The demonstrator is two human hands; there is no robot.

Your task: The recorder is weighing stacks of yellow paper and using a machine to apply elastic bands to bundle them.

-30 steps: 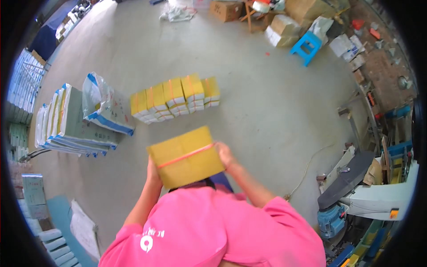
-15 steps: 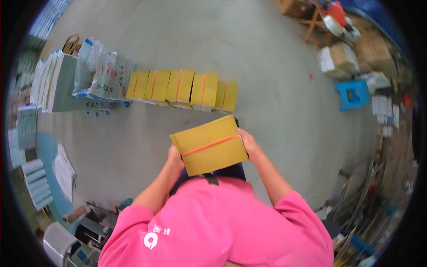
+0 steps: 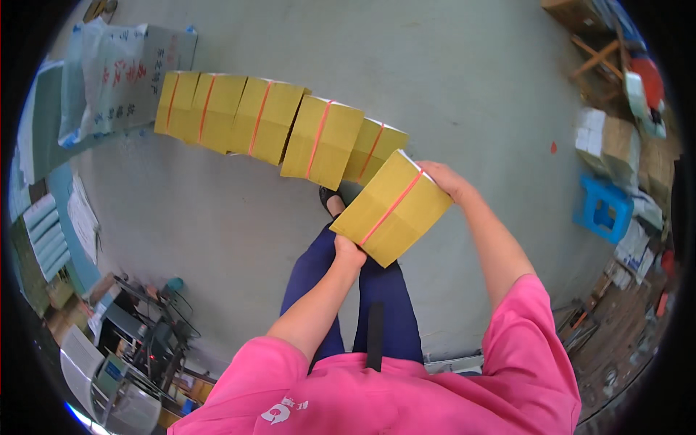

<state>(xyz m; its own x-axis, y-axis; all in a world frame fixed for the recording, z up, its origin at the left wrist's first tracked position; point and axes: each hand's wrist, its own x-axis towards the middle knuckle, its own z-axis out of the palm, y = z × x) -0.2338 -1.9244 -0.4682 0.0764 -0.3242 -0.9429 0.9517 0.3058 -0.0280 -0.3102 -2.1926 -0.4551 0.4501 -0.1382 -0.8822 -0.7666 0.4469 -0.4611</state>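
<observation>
Between my two hands I hold a bundle of paper with a yellow-brown cover (image 3: pixel 413 206), tied round with a red-orange band. My left hand (image 3: pixel 349 252) grips its near left end, thumb along the edge and fingers hidden beneath. At the far right end my right hand (image 3: pixel 444 180) is closed on it, also partly hidden below. The bundle is tilted, just off the end of a row of like bundles. Nearest is a lower yellow bundle (image 3: pixel 377 148); beside it stands a taller yellow bundle (image 3: pixel 319 141), and several more continue left.
A plastic-wrapped package (image 3: pixel 123 80) stands at the row's left end. On the right are a blue stool (image 3: pixel 605 210) and a cardboard carton (image 3: pixel 620 148). A chair (image 3: pixel 109 384) and black equipment (image 3: pixel 145 326) are at lower left. My shoe (image 3: pixel 330 197) is close by the row.
The held bundle has moved right and turned more steeply, coming up to the right end of the row. My body has moved closer to the row, and my legs now show.
</observation>
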